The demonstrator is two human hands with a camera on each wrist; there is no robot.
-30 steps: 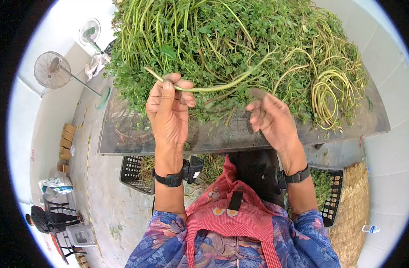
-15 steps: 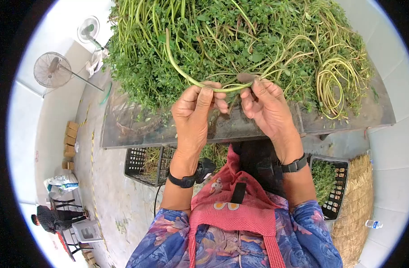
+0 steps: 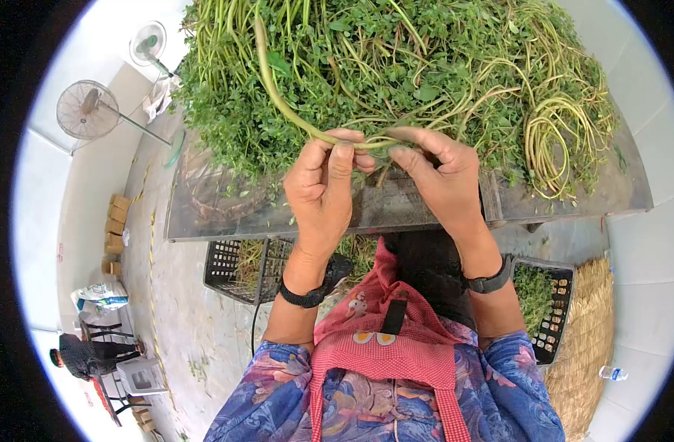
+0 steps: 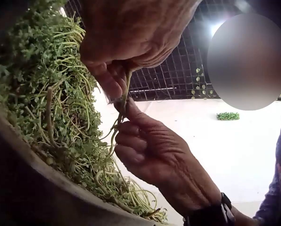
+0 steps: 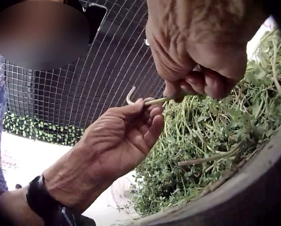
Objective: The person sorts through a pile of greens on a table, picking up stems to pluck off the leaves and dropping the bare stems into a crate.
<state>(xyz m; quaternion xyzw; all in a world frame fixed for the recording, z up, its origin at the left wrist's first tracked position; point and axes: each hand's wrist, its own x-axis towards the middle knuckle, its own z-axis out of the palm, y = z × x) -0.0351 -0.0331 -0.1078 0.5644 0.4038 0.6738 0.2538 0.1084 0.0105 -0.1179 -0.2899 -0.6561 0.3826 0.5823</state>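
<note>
Between thumb and fingers, my left hand (image 3: 320,184) pinches a long green plant stem (image 3: 276,94), whose bare end curves up and left over the pile. My right hand (image 3: 449,177) is close to its right and pinches the same stem with thumb and forefinger. In the left wrist view the stem (image 4: 127,87) runs down from the left fingers to the right hand (image 4: 154,150). The right wrist view shows the left hand (image 5: 119,136) with its palm partly turned up. Behind both hands lies a big heap of leafy green stems (image 3: 396,66).
The heap lies on a dark table (image 3: 241,221), with a coil of yellowish stems (image 3: 547,147) at its right. Below stand black crates (image 3: 237,276) holding greens. Two fans (image 3: 87,110) are at the left, straw matting (image 3: 583,339) at the right, and another person (image 3: 86,357) farther left.
My left hand has moved right with the stem, and its bare end has swung upward. My right hand, apart from the left at first, has come in and now pinches the stem.
</note>
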